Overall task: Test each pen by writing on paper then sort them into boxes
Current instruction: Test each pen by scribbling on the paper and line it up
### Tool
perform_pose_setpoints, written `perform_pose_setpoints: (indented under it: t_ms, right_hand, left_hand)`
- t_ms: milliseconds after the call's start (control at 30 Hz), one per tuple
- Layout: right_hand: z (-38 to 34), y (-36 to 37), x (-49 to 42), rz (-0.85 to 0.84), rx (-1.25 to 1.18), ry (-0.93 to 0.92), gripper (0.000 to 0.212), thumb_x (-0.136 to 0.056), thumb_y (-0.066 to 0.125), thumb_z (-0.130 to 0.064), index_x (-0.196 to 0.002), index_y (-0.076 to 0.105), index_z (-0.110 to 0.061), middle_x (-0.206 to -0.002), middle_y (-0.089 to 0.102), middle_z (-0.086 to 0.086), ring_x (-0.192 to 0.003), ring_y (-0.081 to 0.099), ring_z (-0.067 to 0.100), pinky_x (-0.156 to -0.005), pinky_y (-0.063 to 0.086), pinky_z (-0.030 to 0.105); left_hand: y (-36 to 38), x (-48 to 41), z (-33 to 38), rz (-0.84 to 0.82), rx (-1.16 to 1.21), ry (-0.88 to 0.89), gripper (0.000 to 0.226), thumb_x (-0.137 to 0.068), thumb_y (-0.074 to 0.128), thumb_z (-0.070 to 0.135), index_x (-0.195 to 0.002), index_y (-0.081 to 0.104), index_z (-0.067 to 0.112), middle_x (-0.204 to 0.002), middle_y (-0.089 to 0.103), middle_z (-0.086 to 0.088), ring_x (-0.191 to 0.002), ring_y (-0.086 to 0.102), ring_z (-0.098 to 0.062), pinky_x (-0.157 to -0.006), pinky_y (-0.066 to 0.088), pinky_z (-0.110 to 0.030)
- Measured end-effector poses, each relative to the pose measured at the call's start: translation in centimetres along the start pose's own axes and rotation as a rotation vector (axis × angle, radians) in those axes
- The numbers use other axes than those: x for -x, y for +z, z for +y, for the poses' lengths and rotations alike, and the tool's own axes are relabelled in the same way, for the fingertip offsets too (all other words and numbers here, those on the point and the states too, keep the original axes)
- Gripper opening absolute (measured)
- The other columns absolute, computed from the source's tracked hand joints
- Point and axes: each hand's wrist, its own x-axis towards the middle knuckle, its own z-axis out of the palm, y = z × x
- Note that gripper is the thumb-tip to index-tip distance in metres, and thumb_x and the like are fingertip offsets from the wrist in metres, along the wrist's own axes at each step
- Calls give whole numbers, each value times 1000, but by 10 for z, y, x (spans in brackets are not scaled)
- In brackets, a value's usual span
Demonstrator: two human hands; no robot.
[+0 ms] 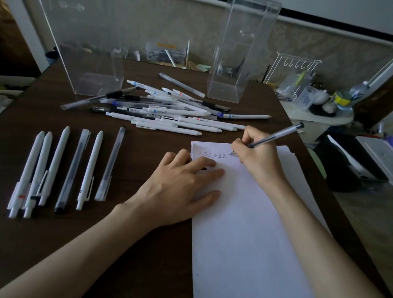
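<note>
1. Currently the right hand [259, 153] is gripping a clear-barrelled pen [276, 136], fingers curled round its lower end, and the tip is touching the sheet of paper [243, 233] close to the sheet's far edge.
2. Just left of the tip, a short row of handwritten marks [212, 155] is running along that far edge of the paper.
3. The paper is lying lengthwise along the right edge of the table [90, 253], reaching from mid-table to the near edge.
4. The left hand [181, 185] is lying flat with fingers straight, pressing down on the left edge of the paper; it is holding nothing.
5. A loose pile of pens [170, 116], mostly white with a few clear and dark ones, is lying criss-crossed in the middle of the table, towards the far edge.
6. A row of six pens [61, 169] is lying side by side near the left edge, apart from the pile, tips pointing away from the person.
7. A wide clear box [91, 71] is standing by the far left corner, just beside the pile.
8. A tall narrow clear box [230, 81] is standing upright at the far edge, towards the right corner.
</note>
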Motion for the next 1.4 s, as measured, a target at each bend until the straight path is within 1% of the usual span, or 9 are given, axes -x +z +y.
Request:
perform_pose_setpoints:
  t_ms: [133,267,400,667,933,1033,1200,1300,1400]
  right_hand:
    - [-1,0,0,-3,-9,19,40,-76,57,3,-56,29,-18,-51,26,-2,-53,28,19,-53,24,29]
    - [-2,1,1,17,-18,22,39,-77,56,2,-56,29,-18,-54,28,8,-54,30,20,-53,26,30]
    - [-1,1,0,16,-31,35,39,-76,56,2,-57,29,-18,-53,26,5,-53,27,19,-52,23,31]
    - [-4,1,2,-15,-2,36,24,-75,57,-4,-62,38,0,-58,42,29,-52,38,21,-52,32,27]
    - [-3,1,2,-13,28,20,27,-77,56,1,-61,36,-7,-53,31,7,-47,29,8,-47,26,24]
    - [-2,0,1,11,41,39,30,-78,56,-1,-61,35,-11,-53,29,4,-47,28,8,-48,25,25]
    - [-7,-4,6,18,-204,2,37,-89,63,-24,-64,41,-10,-46,42,3,-41,39,9,-47,35,21]
    - [-15,-4,7,-64,-320,14,24,-84,68,-21,-72,51,-10,-48,48,-4,-43,40,8,-45,34,19]
    - [-24,-3,10,-164,-523,34,27,-85,58,-36,-78,64,-11,-57,58,1,-53,51,12,-48,35,24]
  left_hand:
    - [-1,0,0,-22,11,-11,59,-88,20,61,-136,42,37,-138,40,13,-103,39,-17,-84,29,-33]
    - [-1,0,0,-28,12,-11,59,-87,18,62,-137,42,38,-139,39,13,-104,38,-16,-84,29,-32]
    - [-1,0,0,-19,31,-8,59,-87,19,62,-136,44,37,-137,41,12,-103,38,-16,-82,27,-31]
    - [-1,-1,0,-25,32,-5,60,-87,20,62,-135,44,37,-137,41,12,-103,39,-16,-83,29,-32]
    - [-1,0,0,-18,37,8,58,-87,22,60,-133,47,35,-135,43,10,-103,41,-18,-83,30,-33]
    - [-4,1,0,10,70,18,51,-89,26,49,-133,48,33,-135,44,0,-105,43,-22,-84,36,-37]
    - [-6,-2,1,107,288,-50,62,-91,40,-4,-145,25,22,-140,41,-6,-117,39,-22,-99,37,-34]
    - [-6,-2,1,217,460,-139,58,-96,46,6,-146,19,16,-140,46,-5,-127,43,-16,-98,31,-14]
    - [-12,0,-2,322,527,-255,42,-93,54,15,-134,43,12,-127,59,-5,-113,56,-14,-87,38,-10]
